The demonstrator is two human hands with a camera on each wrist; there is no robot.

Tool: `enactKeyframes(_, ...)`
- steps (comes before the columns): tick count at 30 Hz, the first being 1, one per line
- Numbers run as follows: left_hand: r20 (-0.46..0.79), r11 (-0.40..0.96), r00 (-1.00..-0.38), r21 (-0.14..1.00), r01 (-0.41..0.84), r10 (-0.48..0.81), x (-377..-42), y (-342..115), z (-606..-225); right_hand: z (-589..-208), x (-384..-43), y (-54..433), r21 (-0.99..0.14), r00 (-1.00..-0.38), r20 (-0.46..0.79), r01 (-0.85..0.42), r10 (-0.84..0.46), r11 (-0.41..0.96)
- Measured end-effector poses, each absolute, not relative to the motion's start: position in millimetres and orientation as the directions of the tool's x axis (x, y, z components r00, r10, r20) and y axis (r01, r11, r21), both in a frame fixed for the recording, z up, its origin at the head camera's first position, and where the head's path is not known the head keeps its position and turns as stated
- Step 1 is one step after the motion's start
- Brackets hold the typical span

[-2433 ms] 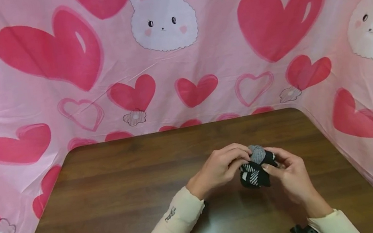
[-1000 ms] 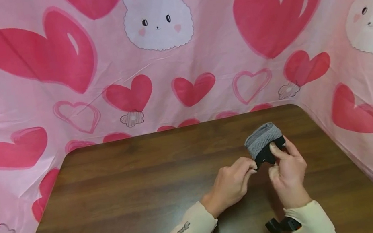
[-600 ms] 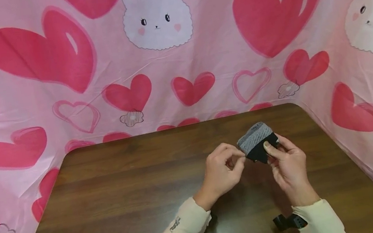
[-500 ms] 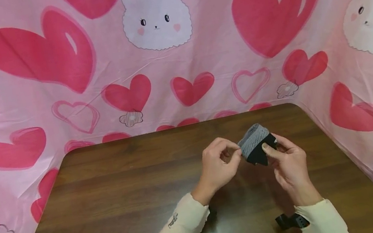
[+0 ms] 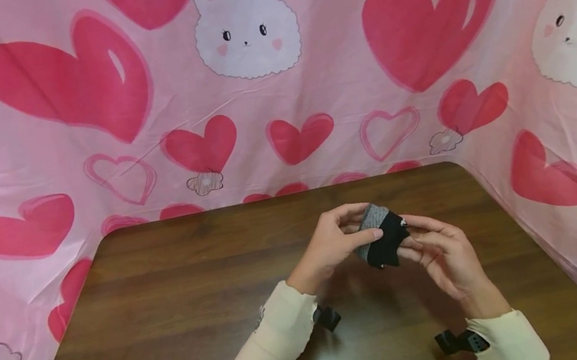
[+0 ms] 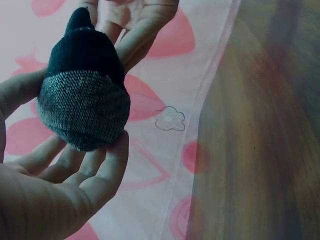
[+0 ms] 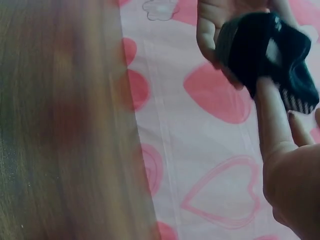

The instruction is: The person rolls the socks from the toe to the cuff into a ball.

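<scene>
A balled-up pair of socks (image 5: 389, 243), grey knit on one side and black on the other, is held in the air between both hands. My left hand (image 5: 327, 243) grips the grey side, its thumb on the front and its fingers behind. In the left wrist view the grey cuff of the sock ball (image 6: 82, 107) rests against those fingertips. My right hand (image 5: 451, 261) has its fingers around the black end on the right. A black fold with a striped patch shows on the sock ball (image 7: 270, 55) in the right wrist view.
Beneath the hands is a dark wooden table (image 5: 199, 295) with rounded far corners. A pink cloth (image 5: 341, 83) with hearts and rabbits hangs behind and at the sides. Black wrist-worn devices (image 5: 461, 341) sit at the sleeve ends.
The sock ball has shifted left and turned, its grey side now toward the left palm. My left hand has gone from pinching the cuff's edge to gripping the ball; the right thumb has slid back.
</scene>
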State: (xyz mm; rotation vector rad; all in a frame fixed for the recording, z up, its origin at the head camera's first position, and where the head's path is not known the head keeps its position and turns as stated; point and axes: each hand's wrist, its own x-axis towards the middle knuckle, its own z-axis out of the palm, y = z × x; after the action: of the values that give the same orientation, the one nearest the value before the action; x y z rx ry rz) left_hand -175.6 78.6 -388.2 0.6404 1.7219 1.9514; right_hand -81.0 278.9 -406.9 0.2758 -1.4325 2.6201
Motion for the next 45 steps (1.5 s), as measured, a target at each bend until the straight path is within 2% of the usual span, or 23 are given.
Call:
enactKeyframes(3,0.01,-0.096,-0.78,0.993,-0.064,0.625,-177.4,77.5,-388.7,-409.4,-81.8,279.6,-0.843,-0.978,0.201,-0.204,0.059,-0.499)
enactKeyframes(8,-0.01,-0.062,-0.761,0.996,-0.066,0.648,-178.7,75.6,-389.6,-410.9,-86.1,274.5,-0.914,-0.96,0.203,-0.256,0.193,-0.314)
enactKeyframes(15,-0.017,-0.041,-0.723,0.997,-0.062,0.691,-178.3,74.1,-388.6,-408.7,-86.8,273.3,-0.94,-0.915,0.307,-0.334,0.262,-0.063)
enactKeyframes(19,0.013,-0.048,-0.659,0.998,-0.035,0.752,-177.3,74.8,-388.3,-407.9,-87.8,274.0,-0.921,-0.886,0.389,-0.374,0.25,0.106)
enactKeyframes(21,0.05,-0.061,-0.62,0.998,0.004,0.783,-176.5,75.6,-388.8,-407.1,-88.3,274.0,-0.908,-0.874,0.418,-0.396,0.249,0.137)
enactKeyframes(24,0.103,-0.086,-0.592,0.995,0.057,0.8,-175.2,76.3,-390.4,-405.2,-88.1,274.7,-0.895,-0.856,0.446,-0.436,0.263,0.098)
enactKeyframes(28,0.129,-0.1,-0.609,0.992,0.082,0.782,-173.0,76.3,-390.9,-402.1,-86.9,275.8,-0.877,-0.836,0.47,-0.478,0.284,0.045)
enactKeyframes(36,0.16,-0.066,-0.659,0.984,0.165,0.735,-168.8,79.9,-389.0,-397.0,-80.7,275.5,-0.889,-0.85,0.458,-0.448,0.261,0.1)
enactKeyframes(39,0.146,-0.044,-0.7,0.986,0.162,0.699,-167.2,79.6,-388.6,-391.3,-75.5,277.9,-0.877,-0.823,0.478,-0.43,0.305,0.216)
enactKeyframes(41,0.137,-0.041,-0.731,0.988,0.147,0.668,-167.1,78.7,-388.3,-389.2,-71.8,280.2,-0.846,-0.811,0.511,-0.415,0.286,0.334)
enactKeyframes(43,0.14,-0.05,-0.756,0.989,0.141,0.64,-167.2,78.4,-387.8,-387.5,-68.9,279.3,-0.816,-0.83,0.506,-0.372,0.235,0.441)
enactKeyframes(45,0.155,-0.049,-0.766,0.986,0.159,0.624,-167.3,78.6,-386.9,-388.6,-68.5,276.9,-0.798,-0.861,0.479,-0.347,0.169,0.492)
